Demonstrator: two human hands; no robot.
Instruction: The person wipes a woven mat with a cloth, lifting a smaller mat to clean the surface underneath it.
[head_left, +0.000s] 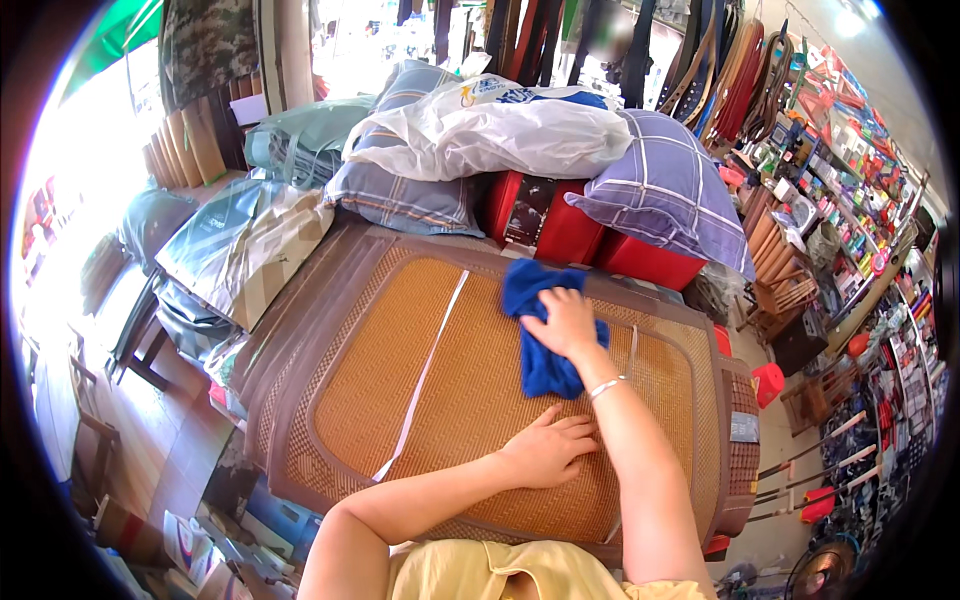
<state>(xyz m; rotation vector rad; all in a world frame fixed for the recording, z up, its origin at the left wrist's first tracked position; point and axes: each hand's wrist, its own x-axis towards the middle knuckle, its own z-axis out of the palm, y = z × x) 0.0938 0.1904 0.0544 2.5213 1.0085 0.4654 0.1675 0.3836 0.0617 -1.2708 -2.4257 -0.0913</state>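
- Fingers of the right hand (563,322): slightly spread over cloth; whether they pinch it cannot be told.
- Fingers of the left hand (548,450): slightly parted, laid flat on weave.
- Blue cloth (550,368): one, soft, rumpled, lying on the mat's upper right-hand part, under the right hand.
- Woven mat (365,360): tan herringbone centre, rounded corners, brown border; further layers at the left edge, count unclear.
- Pale bands (425,366): two, narrow, running lengthwise across the mat.
- Bracelet (606,387): one, thin, silvery, right wrist.
- Beyond the mat: one purple checked pillow (672,180), puffed; crinkled white plastic bag (500,138); glossy red boxes (570,228).
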